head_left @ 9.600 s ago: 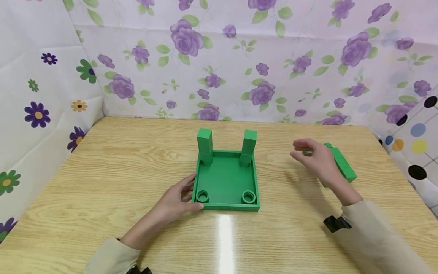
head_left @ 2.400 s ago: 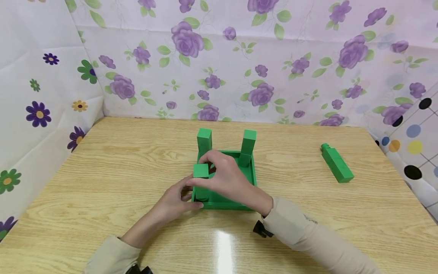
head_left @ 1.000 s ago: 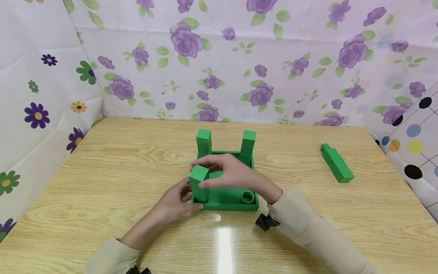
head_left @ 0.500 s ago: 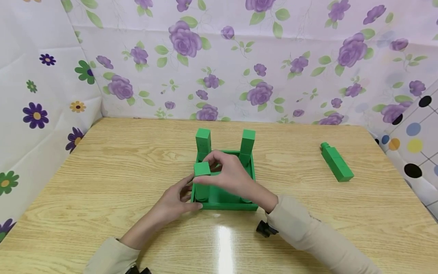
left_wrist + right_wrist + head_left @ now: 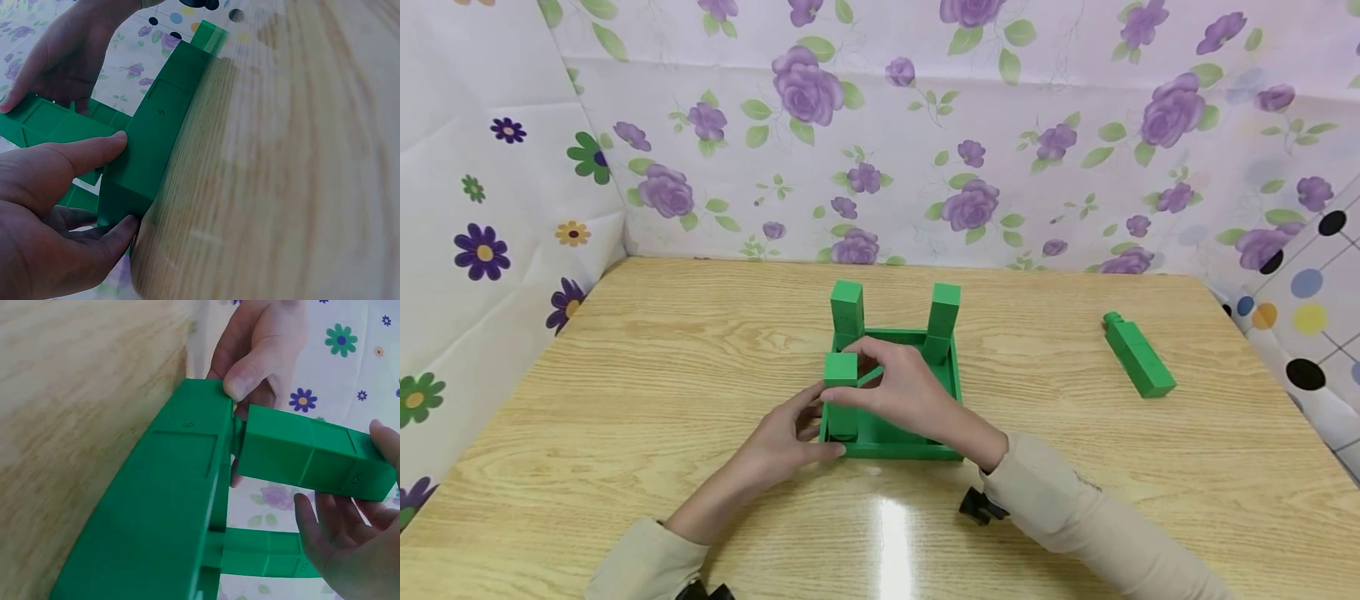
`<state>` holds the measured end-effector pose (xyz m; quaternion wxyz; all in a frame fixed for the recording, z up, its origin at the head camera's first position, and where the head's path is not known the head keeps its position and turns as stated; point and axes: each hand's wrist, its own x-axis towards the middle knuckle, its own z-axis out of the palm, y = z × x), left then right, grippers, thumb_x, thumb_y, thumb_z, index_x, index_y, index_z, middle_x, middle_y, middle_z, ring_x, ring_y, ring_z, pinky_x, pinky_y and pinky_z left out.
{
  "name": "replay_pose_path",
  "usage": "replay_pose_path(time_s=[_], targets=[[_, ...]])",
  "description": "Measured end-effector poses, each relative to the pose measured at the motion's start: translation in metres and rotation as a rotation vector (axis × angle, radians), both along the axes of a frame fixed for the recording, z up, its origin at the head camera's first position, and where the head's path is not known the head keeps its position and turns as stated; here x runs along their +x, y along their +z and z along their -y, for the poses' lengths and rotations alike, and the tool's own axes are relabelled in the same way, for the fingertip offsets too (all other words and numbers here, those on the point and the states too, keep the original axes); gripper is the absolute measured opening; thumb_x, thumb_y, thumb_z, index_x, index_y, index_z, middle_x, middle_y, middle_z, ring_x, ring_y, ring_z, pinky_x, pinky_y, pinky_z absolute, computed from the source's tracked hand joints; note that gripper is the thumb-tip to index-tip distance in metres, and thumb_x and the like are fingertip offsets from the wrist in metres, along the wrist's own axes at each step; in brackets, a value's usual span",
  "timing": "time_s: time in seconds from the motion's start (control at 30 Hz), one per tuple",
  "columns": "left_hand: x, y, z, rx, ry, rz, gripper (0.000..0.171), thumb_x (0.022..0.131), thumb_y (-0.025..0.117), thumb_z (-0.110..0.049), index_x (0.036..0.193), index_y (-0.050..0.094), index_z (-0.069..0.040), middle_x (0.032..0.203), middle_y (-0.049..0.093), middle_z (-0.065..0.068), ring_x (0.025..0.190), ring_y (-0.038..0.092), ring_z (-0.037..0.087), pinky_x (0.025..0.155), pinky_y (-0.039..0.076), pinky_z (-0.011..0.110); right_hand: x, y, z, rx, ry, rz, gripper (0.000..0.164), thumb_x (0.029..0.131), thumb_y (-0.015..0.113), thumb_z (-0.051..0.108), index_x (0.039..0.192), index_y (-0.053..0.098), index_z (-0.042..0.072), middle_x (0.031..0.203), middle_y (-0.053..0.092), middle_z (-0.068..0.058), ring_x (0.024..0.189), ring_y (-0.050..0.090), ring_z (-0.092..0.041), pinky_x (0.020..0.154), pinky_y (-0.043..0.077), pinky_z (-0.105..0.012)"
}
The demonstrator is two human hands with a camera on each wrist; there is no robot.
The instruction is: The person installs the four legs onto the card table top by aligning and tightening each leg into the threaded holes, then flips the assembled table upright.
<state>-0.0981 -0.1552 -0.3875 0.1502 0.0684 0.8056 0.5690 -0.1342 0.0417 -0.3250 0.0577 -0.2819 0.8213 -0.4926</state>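
Observation:
A shallow green square tray-like base (image 5: 917,452) with a raised rim lies on the table. My left hand (image 5: 782,442) grips its front left corner, thumb on the front wall and fingers along the left side. Above that corner stands a square green leg (image 5: 841,367), which my right hand (image 5: 906,387) pinches near the top between thumb and fingers. In the right wrist view, a narrow neck shows between the leg (image 5: 294,450) and the base (image 5: 144,506). My right hand and wrist hide the front right round socket in the head view.
Two matching legs stand upright at the back left (image 5: 847,304) and back right (image 5: 944,308) corners. Another green leg (image 5: 1138,358), with a round threaded end, lies on the wooden table (image 5: 700,333) to the right. Flowered cloth (image 5: 715,167) hangs behind.
My right hand came from the right with a leg, now at the front left socket. Within the last second the leg's skewed top turned square and my fingers took it again. My left hand stayed.

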Motion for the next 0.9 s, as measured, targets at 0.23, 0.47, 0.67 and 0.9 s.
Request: replay_pose_path(time_s=[0.23,0.47,0.67,0.9], targets=[[-0.002,-0.001,0.0,0.005,-0.01,-0.008,0.086,0.081,0.078,-0.006,0.152,0.03,-0.012,0.137,0.049,0.011,0.125,0.048,0.027,0.105,0.042,0.038,-0.009,-0.004,-0.006,-0.007,0.144,0.1,0.051,0.085,0.077,0.026,0.131,0.057,0.014,0.118,0.06,0.003,0.106,0.058,-0.011,0.09,0.052,-0.027],[-0.002,0.0,0.0,0.03,-0.035,-0.033,0.08,0.082,0.076,-0.003,0.15,0.032,-0.006,0.136,0.051,0.016,0.125,0.049,0.032,0.102,0.044,0.037,-0.022,-0.004,-0.015,-0.099,0.406,0.237,0.061,0.089,0.071,0.013,0.144,0.045,0.011,0.143,0.048,-0.004,0.126,0.047,-0.014,0.104,0.042,-0.031],[-0.001,0.0,0.002,0.037,-0.049,-0.039,0.08,0.083,0.076,-0.005,0.15,0.033,-0.007,0.137,0.05,0.015,0.126,0.048,0.031,0.104,0.043,0.038,-0.03,-0.001,-0.018,-0.186,0.531,0.264,0.057,0.091,0.068,0.008,0.143,0.046,0.005,0.142,0.049,-0.006,0.128,0.048,-0.018,0.106,0.041,-0.036],[-0.001,-0.001,0.002,0.038,-0.051,-0.043,0.079,0.082,0.077,-0.005,0.149,0.035,-0.007,0.136,0.051,0.014,0.125,0.049,0.031,0.105,0.042,0.038,-0.035,0.003,-0.016,-0.23,0.598,0.281,0.055,0.09,0.067,0.002,0.141,0.046,-0.001,0.139,0.051,-0.011,0.13,0.046,-0.02,0.108,0.038,-0.038]])
